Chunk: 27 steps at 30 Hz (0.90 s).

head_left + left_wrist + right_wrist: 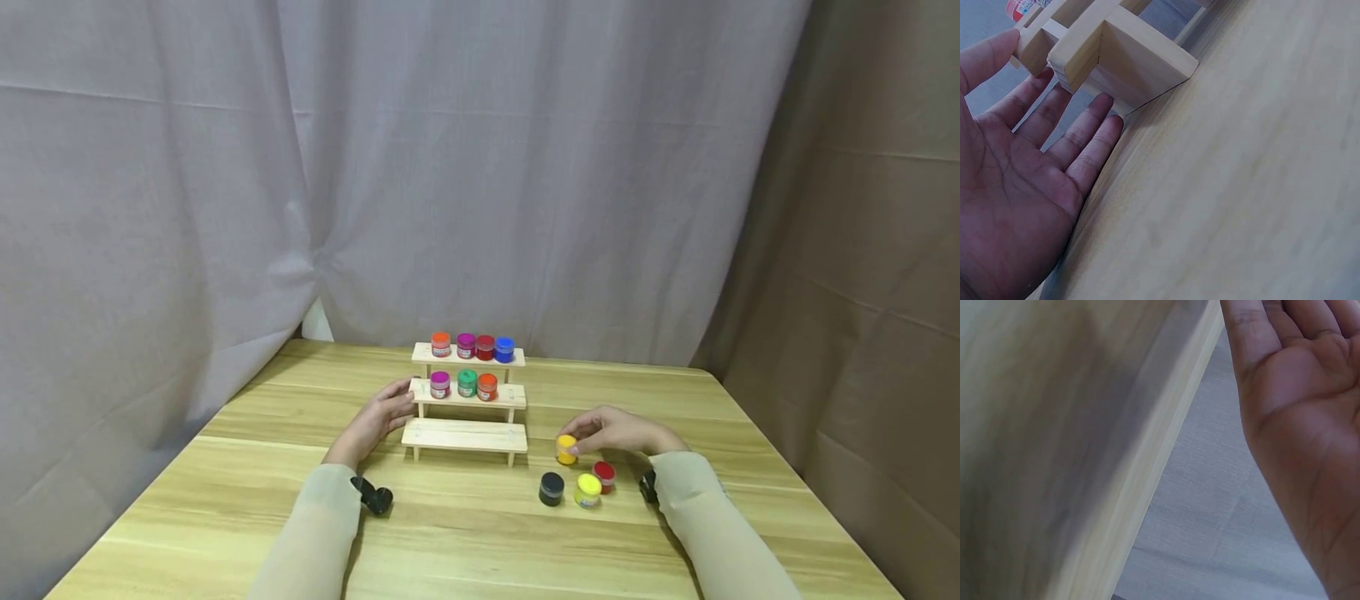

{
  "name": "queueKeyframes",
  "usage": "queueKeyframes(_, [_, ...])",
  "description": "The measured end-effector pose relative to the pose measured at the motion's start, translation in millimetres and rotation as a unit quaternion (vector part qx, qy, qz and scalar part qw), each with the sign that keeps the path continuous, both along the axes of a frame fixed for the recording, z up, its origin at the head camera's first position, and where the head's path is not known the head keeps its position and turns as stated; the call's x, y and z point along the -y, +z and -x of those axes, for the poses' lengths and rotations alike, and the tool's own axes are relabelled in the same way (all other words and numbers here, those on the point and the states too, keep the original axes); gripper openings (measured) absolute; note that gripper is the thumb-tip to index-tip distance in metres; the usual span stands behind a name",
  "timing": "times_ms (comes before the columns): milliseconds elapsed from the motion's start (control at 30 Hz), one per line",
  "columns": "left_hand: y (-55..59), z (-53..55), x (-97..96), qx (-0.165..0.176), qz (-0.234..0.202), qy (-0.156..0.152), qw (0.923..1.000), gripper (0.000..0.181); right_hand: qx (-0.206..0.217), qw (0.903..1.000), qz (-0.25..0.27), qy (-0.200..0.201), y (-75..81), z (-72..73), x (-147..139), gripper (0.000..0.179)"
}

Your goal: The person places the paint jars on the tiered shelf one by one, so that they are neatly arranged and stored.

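My right hand (617,430) pinches a small orange-yellow paint jar (566,451) between thumb and fingers, right of the wooden tiered rack (465,433). In the right wrist view the jar is out of sight; only part of the palm and fingers (1249,331) show. At the rack's left end, my left hand (378,418) has its fingers extended, fingertips right at the wood. The left wrist view shows the thumb at a shelf's end and the other fingers spread beside the rack leg (1141,62). Near the right hand stand a black jar (551,489), a bright yellow jar (588,491) and a red jar (603,477).
Several jars line the top shelf, among them a blue jar (504,350). The middle shelf bears a magenta jar (440,385), a green jar (467,383) and an orange-red jar (487,387). Grey curtain (525,183) hangs behind the wooden table (465,550).
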<state>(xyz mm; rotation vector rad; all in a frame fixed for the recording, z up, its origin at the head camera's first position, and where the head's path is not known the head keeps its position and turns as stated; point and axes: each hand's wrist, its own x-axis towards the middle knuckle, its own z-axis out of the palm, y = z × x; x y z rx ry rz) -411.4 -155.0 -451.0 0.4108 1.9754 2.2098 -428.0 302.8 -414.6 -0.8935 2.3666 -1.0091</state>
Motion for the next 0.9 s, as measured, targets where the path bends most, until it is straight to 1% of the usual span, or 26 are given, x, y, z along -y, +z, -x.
queueKeyframes(300, [3.4, 1.2, -2.9, 0.002, 0.006, 0.003, 1.0000, 0.067, -0.017, 0.9998, 0.011, 0.002, -0.9, 2.4, -2, 0.029])
queueKeyframes(433, [3.8, 1.5, -3.6, 0.002, 0.003, 0.004, 1.0000, 0.066, -0.029, 0.9995, 0.012, -0.006, 0.7, 3.0, -3, 0.032])
queueKeyframes(567, [4.2, 2.4, -4.0, -0.001, 0.003, 0.004, 1.0000, 0.067, -0.047, 0.9985, 0.016, -0.023, 4.3, 3.0, -3, 0.036])
queueKeyframes(733, [1.9, 2.5, -2.8, -0.001, 0.008, 0.001, 1.0000, 0.068, -0.067, 0.9967, 0.015, -0.042, 8.7, 1.5, -1, 0.037])
queueKeyframes(900, [-1.6, 2.4, -1.0, 0.006, 0.005, 0.004, 1.0000, 0.068, -0.073, 0.9962, 0.021, -0.044, 10.9, 2.2, 2, 0.037])
